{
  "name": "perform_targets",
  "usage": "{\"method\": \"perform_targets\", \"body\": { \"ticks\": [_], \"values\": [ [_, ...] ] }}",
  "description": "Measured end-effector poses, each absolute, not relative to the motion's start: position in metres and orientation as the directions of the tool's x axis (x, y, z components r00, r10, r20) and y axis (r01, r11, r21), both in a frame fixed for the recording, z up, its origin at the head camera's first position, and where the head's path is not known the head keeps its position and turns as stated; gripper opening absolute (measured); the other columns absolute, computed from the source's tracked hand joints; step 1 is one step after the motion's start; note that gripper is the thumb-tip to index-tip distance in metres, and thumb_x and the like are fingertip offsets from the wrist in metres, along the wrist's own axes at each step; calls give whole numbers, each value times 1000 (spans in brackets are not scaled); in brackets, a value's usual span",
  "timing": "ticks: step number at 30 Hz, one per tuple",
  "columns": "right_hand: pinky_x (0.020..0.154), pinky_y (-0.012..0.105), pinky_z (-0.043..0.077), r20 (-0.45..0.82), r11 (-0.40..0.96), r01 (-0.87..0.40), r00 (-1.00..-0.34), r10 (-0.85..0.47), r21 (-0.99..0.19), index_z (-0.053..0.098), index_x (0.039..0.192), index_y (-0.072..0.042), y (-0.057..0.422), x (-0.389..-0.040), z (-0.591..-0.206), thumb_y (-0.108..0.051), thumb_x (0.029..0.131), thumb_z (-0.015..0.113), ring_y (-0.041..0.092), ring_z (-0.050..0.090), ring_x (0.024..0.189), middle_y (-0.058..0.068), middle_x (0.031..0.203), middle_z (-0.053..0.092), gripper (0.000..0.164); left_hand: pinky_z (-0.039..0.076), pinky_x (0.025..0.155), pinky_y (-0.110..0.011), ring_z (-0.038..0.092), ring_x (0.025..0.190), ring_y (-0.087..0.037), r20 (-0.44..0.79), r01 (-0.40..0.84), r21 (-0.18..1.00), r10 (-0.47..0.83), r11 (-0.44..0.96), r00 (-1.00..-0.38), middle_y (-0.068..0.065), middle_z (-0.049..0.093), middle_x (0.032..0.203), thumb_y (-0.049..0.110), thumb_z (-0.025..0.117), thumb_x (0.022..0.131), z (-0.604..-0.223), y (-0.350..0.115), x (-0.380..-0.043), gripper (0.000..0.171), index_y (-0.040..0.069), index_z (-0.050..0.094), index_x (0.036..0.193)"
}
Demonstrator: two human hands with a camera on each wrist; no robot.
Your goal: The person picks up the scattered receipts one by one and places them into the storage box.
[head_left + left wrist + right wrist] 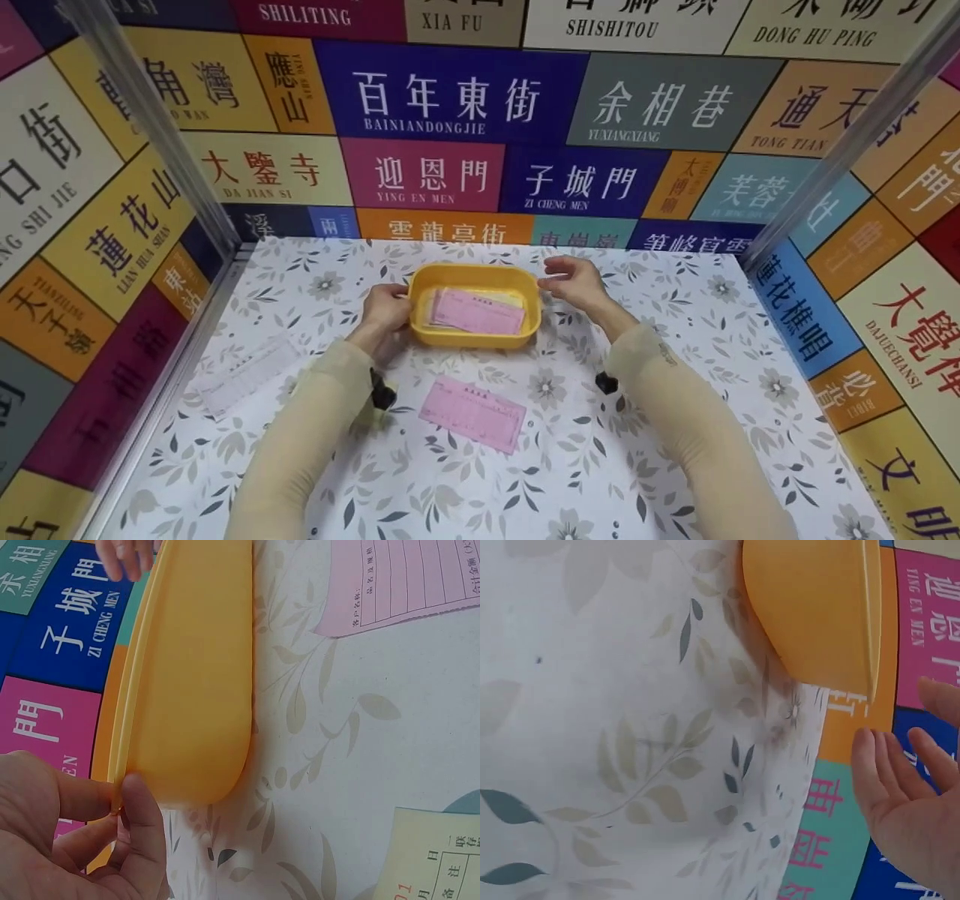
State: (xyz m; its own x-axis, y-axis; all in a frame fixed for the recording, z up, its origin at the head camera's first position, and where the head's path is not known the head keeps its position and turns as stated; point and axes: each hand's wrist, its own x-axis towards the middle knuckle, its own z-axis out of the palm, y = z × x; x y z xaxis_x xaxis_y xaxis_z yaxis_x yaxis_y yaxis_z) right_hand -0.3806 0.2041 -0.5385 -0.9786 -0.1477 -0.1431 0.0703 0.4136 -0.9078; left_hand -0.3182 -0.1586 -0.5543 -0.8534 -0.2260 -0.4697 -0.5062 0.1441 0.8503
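Observation:
A yellow plastic basin [475,341] stands on the table with several pink printed slips [480,312] lying inside it. My left hand [385,307] pinches the basin's left rim between thumb and fingers, which the left wrist view shows close up. Just off the basin's right end is my right hand [577,283], its fingers loosely bent with a gap to the rim in the right wrist view. A single pink slip [474,414] lies flat on the table in front of the basin.
At the left lies a pale slip [247,375]. A yellowish slip [427,859] rests beneath the left forearm. The flower-patterned tablecloth [600,465] is bounded by panels [457,90] of coloured name signs at the back and both sides.

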Motion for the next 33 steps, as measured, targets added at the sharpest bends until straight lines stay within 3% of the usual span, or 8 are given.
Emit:
{"method": "perform_targets", "body": {
  "ticks": [2, 7, 12, 19, 23, 28, 33],
  "values": [
    [116, 54, 61, -244, 340, 189, -962, -126, -921, 60, 159, -3, 207, -379, -541, -10, 101, 80, 37, 71, 139, 25, 160, 61, 61, 62, 99, -33, 69, 130, -27, -490, -526, 841, -232, 130, -841, -11, 66, 144, 3, 67, 101, -554, -159, -318, 49, 8, 64, 150],
    [116, 53, 61, -394, 206, 362, -908, -140, -909, 52, 163, -2, 206, -374, -547, -8, 103, 76, 24, 77, 115, 14, 137, 69, 65, 61, 102, -34, 67, 130, -26, -501, -539, 830, -232, 144, -834, -11, 66, 146, 3, 65, 101, -553, -161, -320, 51, 9, 64, 152],
    [117, 50, 61, -442, 204, 407, -879, -176, -890, 57, 162, -8, 203, -369, -547, -15, 103, 78, 20, 77, 114, 11, 133, 78, 63, 62, 100, -33, 67, 126, -25, -482, -522, 838, -232, 158, -845, -13, 67, 142, 1, 64, 100, -555, -161, -319, 52, 8, 65, 151],
    [101, 41, 69, -470, 209, 435, -866, -171, -876, 64, 158, -14, 202, -366, -552, -14, 99, 83, 13, 80, 92, 6, 113, 86, 62, 61, 97, -32, 67, 125, -26, -457, -499, 848, -230, 181, -859, -14, 68, 142, 0, 64, 99, -555, -160, -319, 52, 7, 67, 150],
    [93, 36, 70, -474, 204, 439, -862, -178, -875, 62, 159, -16, 202, -365, -556, -4, 97, 81, 11, 78, 82, 7, 121, 82, 66, 61, 95, -31, 67, 123, -24, -455, -503, 841, -241, 198, -857, -13, 68, 141, 1, 64, 99, -554, -161, -319, 52, 7, 67, 150],
    [100, 40, 69, -478, 197, 444, -859, -184, -874, 62, 160, -18, 201, -364, -558, 3, 95, 79, 11, 78, 82, 15, 140, 75, 70, 61, 90, -28, 68, 124, -26, -455, -500, 848, -242, 174, -857, -15, 66, 143, 0, 63, 99, -555, -160, -320, 54, 7, 67, 153],
    [90, 35, 69, -480, 178, 452, -861, -170, -874, 62, 160, -18, 202, -363, -559, 5, 95, 77, 12, 77, 82, 14, 135, 74, 71, 60, 79, -25, 71, 119, -27, -456, -495, 844, -213, 203, -864, -15, 68, 144, 3, 64, 103, -557, -162, -320, 54, 9, 65, 156]
  ]
}}
